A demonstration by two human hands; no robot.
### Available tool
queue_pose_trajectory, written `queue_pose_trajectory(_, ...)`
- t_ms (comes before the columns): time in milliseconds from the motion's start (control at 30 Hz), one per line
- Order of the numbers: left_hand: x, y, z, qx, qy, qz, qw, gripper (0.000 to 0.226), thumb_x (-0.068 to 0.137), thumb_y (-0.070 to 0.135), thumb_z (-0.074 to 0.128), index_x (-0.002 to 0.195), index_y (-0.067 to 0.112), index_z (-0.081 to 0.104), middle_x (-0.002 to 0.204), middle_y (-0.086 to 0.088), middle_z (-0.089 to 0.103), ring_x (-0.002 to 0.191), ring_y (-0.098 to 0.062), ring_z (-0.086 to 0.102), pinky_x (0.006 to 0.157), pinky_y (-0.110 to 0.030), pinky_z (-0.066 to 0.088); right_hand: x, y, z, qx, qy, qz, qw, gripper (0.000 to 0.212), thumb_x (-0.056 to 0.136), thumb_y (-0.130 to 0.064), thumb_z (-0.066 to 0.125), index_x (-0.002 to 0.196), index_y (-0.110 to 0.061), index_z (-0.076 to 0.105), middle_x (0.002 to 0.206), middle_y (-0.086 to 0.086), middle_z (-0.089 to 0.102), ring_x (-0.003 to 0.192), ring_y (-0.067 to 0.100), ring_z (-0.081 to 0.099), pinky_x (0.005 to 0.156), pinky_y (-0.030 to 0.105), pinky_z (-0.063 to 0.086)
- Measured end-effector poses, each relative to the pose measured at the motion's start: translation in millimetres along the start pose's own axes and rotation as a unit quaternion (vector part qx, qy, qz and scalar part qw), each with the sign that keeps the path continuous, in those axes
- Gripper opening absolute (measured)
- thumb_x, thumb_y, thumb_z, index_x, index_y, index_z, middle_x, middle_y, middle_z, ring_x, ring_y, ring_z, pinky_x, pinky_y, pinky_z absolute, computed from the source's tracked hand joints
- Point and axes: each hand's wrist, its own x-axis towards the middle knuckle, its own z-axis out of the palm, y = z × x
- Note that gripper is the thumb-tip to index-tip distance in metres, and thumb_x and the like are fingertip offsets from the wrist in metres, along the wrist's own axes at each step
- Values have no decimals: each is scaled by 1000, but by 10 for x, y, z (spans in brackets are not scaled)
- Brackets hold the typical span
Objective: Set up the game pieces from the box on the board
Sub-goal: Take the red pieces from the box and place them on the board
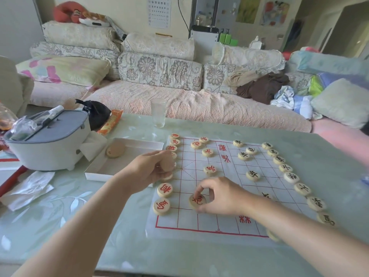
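R hand (pixel 221 196) pinches round pale pc (pixel 196 201), red char.

floral sofa (pixel 159 70), glass table (pixel 79 216), daylight

Both forearms extended forward. My left hand (pixel 153 168) raised, fingers curled round a pale piece (pixel 167 163). My right hand (pixel 221 196) lower, thumb and forefinger pinching a red-marked piece (pixel 196 201).

The board (pixel 186 219) is white with red grid lines. Cream red-lettered pieces (pixel 161 206) line its left edge, cream black-lettered pieces (pixel 291 177) its right. Beneath it the table (pixel 60 208) is pale green with a leaf pattern.
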Motion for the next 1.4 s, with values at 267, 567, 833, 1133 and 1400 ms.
queue_pose_trajectory(267,-89,-169,163,12,-44,-37,998,29,102,20,43,116,0,57,119,-26,63,94,-31,68,70,-31,59,-91,84,154,-38,21,-27,999,22,77,-52,70,91,-35,67,99,-23,62,93,-5,55,82,21,47)
queue_pose_trajectory(567,-27,-152,179,16,-65,-28,997,34,100,25,47,116,-4,56,111,-26,63,99,-33,66,73,-33,60,138,-255,36,129,208,-80,966,39,79,-32,82,109,-23,58,76,-25,44,73,-17,50,66,3,35)
queue_pose_trajectory(833,91,-60,34,132,13,34,991,24,99,25,50,103,5,63,89,-9,70,74,-24,69,75,-38,59,396,-214,92,128,216,-81,965,29,80,-28,81,98,-21,60,79,-36,56,71,-17,52,64,5,36)
queue_pose_trajectory(1133,738,-57,-1378,698,285,138,642,50,91,12,38,138,25,48,140,-4,49,115,-33,42,91,-43,45,342,284,-17,107,146,4,983,24,81,-24,80,98,-26,63,81,-29,62,67,-21,49,62,7,35)
queue_pose_trajectory(1400,1002,12,-1554,680,242,95,685,45,95,14,43,137,30,48,149,-5,38,133,-34,32,112,-43,29,134,498,-216,26,52,54,997,28,75,-29,84,91,-36,62,67,-51,49,63,-25,47,57,6,36)
